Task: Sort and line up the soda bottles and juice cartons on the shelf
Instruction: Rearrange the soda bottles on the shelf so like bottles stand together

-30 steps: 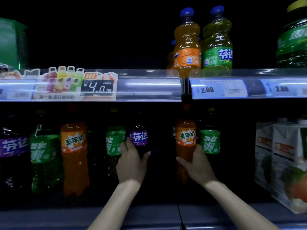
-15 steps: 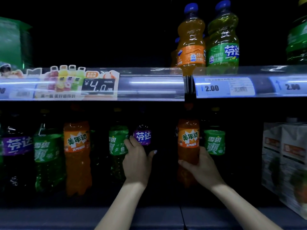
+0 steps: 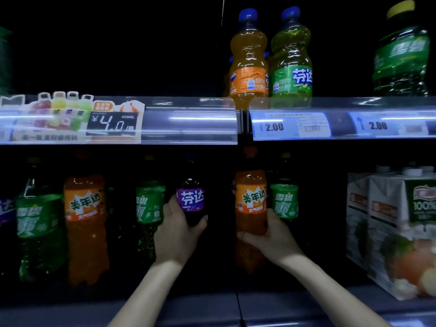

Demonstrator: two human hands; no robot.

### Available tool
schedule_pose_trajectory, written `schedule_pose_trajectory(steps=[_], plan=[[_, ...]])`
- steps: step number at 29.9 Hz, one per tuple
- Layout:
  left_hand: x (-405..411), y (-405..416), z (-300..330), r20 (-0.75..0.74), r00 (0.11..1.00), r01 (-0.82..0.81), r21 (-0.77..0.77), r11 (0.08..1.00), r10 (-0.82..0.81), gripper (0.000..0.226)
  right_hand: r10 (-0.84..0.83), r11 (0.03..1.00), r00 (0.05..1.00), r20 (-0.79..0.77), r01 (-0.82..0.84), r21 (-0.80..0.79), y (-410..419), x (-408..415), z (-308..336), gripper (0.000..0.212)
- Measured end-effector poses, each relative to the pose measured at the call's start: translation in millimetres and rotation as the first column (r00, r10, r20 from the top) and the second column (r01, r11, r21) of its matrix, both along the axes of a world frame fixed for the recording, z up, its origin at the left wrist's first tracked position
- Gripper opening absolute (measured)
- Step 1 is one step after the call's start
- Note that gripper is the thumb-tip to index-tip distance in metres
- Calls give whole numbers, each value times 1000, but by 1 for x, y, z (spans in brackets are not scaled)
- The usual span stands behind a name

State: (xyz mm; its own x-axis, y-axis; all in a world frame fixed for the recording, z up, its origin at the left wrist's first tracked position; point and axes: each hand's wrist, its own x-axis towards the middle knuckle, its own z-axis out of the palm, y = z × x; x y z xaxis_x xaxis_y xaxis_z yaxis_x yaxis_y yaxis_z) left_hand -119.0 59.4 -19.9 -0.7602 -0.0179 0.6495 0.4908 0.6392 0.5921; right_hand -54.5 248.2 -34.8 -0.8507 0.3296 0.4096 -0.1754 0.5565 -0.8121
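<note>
Lower shelf (image 3: 188,310), dim. Left hand (image 3: 175,234) wrapped round purple bottle (image 3: 191,199), grip closed on it below the label. Right hand (image 3: 271,237) gripping orange bottle (image 3: 251,199) at mid-body, green bottle (image 3: 284,200) just beside, behind. More green and orange bottles lined up to the left. Cartons (image 3: 398,227) far right on same shelf. Upper shelf: orange, yellow-green and green bottles above price strip (image 3: 292,125).
</note>
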Motion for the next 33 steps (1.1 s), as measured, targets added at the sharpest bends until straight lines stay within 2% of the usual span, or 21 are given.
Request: schedule_pose_trajectory(steps=[5,9,11,15,18,22,25,29,31,33], plan=[[2,-3,-1,47,997,60,52,997,-62,74,57,997,998,19,-56,-62,1,9,-1,61],[3,-9,-5,78,969,217,176,960,-233,65,73,995,997,16,-71,-68,7,22,-2,73],[4,-11,-7,102,932,318,233,919,-349,63,89,993,996,7,-88,-79,12,34,-1,67],[-2,-21,-9,228,806,497,239,834,-546,78,85,994,996,-24,-86,-66,27,60,-2,57],[-9,-20,-8,229,756,563,250,788,-613,96,68,997,997,-30,-69,-46,32,72,-2,57],[-8,13,-11,191,774,541,295,788,-604,92,68,997,997,-30,-69,-43,32,77,0,61],[4,41,-13,202,815,487,269,831,-543,74,67,997,997,-41,-68,-27,31,78,-1,75],[8,62,-11,229,820,477,237,847,-525,60,55,998,998,-44,-56,-31,34,83,-1,57],[8,68,-10,236,826,457,248,854,-511,49,45,999,998,-46,-46,-26,35,85,-1,55],[8,74,-12,220,839,435,277,857,-497,48,42,999,998,-48,-42,-13,35,86,-1,57]])
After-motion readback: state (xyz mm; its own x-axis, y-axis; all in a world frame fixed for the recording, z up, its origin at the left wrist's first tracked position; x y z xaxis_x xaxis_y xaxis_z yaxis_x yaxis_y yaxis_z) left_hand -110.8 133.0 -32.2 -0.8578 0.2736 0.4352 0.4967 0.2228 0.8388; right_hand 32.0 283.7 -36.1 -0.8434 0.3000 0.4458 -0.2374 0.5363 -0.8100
